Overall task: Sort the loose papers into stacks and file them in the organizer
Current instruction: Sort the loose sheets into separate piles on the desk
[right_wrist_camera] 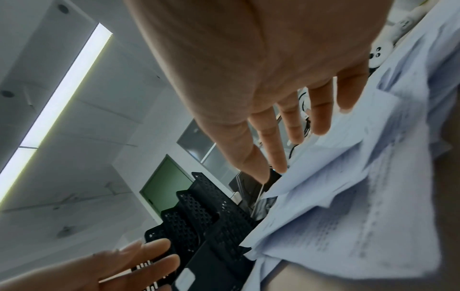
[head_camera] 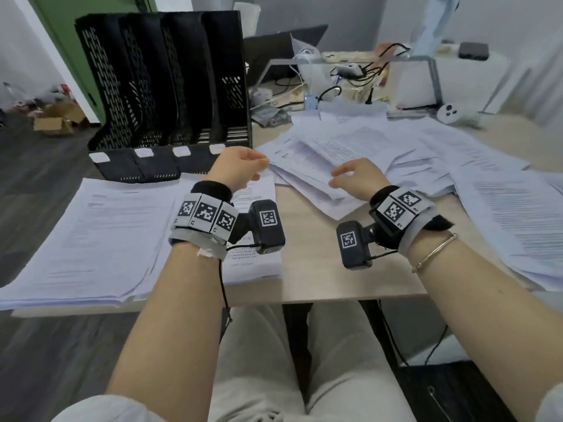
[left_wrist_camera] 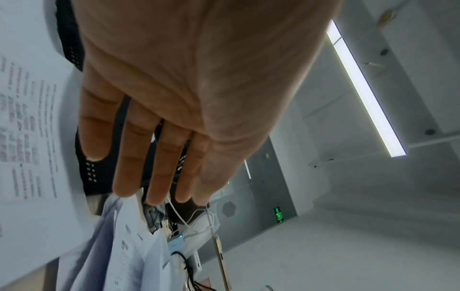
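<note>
A black mesh organizer (head_camera: 170,83) with several upright slots stands at the back left of the desk. Two sorted stacks lie in front of it: a large one (head_camera: 91,239) at the left and a second (head_camera: 256,239) partly under my left wrist. A loose pile of printed papers (head_camera: 344,153) spreads over the middle and right. My left hand (head_camera: 243,166) hovers open beside the pile's left edge, fingers straight (left_wrist_camera: 129,157). My right hand (head_camera: 353,178) is open just above the pile's near sheets, its fingers (right_wrist_camera: 321,116) spread over them. Neither hand holds paper.
More sheets (head_camera: 518,220) cover the right side to the desk's front edge. Cables, a power strip (head_camera: 350,70) and a white round device (head_camera: 451,112) clutter the back. A laptop (head_camera: 274,53) stands behind the organizer. A cardboard box (head_camera: 58,117) lies on the floor at left.
</note>
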`<state>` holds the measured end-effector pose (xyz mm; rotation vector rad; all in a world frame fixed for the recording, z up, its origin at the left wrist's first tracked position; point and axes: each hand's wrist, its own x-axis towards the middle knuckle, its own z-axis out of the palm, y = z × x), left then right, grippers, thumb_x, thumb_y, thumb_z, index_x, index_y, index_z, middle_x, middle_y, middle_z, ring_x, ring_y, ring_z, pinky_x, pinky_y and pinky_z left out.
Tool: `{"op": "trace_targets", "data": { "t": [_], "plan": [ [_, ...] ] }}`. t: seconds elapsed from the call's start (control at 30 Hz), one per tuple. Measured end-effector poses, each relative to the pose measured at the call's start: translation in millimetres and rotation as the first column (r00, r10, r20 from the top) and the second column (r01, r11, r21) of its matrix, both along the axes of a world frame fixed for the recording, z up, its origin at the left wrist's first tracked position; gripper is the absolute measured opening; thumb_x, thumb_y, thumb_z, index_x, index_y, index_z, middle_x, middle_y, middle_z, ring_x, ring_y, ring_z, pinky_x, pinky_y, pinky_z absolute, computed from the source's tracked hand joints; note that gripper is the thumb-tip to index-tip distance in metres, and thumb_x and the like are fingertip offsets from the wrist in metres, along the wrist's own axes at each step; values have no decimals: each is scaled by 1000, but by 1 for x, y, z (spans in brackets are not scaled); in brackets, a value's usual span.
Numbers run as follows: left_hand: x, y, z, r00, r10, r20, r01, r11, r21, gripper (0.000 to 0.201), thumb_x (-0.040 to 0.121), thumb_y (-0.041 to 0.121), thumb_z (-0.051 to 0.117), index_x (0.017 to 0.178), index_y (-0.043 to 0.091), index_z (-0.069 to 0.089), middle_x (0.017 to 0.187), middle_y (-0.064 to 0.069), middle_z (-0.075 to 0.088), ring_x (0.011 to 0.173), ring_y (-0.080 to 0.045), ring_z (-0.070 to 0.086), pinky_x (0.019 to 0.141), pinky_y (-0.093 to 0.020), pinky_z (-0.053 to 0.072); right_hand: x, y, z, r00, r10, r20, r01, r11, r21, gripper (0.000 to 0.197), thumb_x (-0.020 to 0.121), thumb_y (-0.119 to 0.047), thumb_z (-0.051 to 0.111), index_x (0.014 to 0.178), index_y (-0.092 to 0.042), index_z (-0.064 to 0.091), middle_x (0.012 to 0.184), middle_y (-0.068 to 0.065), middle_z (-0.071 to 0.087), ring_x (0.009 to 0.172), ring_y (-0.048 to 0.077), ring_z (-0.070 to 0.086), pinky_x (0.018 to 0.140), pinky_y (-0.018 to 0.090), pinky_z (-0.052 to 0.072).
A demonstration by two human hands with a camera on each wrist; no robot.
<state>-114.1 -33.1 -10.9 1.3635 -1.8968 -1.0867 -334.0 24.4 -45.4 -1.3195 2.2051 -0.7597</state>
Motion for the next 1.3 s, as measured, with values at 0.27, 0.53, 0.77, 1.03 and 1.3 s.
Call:
{"op": "trace_targets", "data": {
  "t": [0.27, 0.53, 0.77, 1.03, 1.3],
  "plan": [
    [-37, -4, -8, 999, -39, 4, 39, 999, 34, 23, 91, 27, 57, 110, 14, 64, 106, -3, 69, 83, -9, 65, 68, -22, 48, -25, -17, -10, 998, -12, -68, 18, 996, 87, 43, 80, -33, 64, 121, -21, 61, 133, 8, 53, 128, 28, 39, 106, 42, 35],
    [-56, 1, -14, 994, -7, -106, 19, 993, 116, 36, 95, 25, 52, 128, 13, 47, 107, -2, 67, 79, -11, 64, 65, -21, 47, -43, 13, 9, 985, 50, 162, 11, 936, -352, 32, 89, -11, 59, 120, -10, 62, 132, 2, 56, 116, 20, 56, 104, 38, 43],
    [-71, 7, -17, 954, 99, -283, -25, 967, 253, 56, 99, 47, 29, 144, 14, 23, 107, -13, 66, 83, -25, 70, 73, -36, 56, -59, 44, 13, 921, -78, 382, 273, 829, -488, 23, 88, -18, 61, 72, -3, 66, 70, 3, 66, 69, 19, 66, 82, 38, 57],
    [-72, 21, -25, 972, 87, -218, 22, 892, 451, 20, 98, 17, 43, 100, 3, 56, 103, -18, 63, 71, -25, 67, 55, -28, 56, -76, 57, -2, 898, -207, 389, 363, 848, -386, 26, 88, -16, 61, 64, -8, 56, 48, -2, 61, 50, 14, 59, 64, 32, 56],
    [-76, 37, -31, 974, 46, -223, -64, 995, -73, 55, 82, -16, 31, 122, 7, 62, 133, -8, 52, 106, -20, 57, 76, -30, 57, -74, 60, -14, 946, -233, 225, 298, 898, -324, 32, 75, 1, 62, 99, -19, 69, 100, 3, 62, 99, 13, 60, 90, 33, 51]
  ]
}}
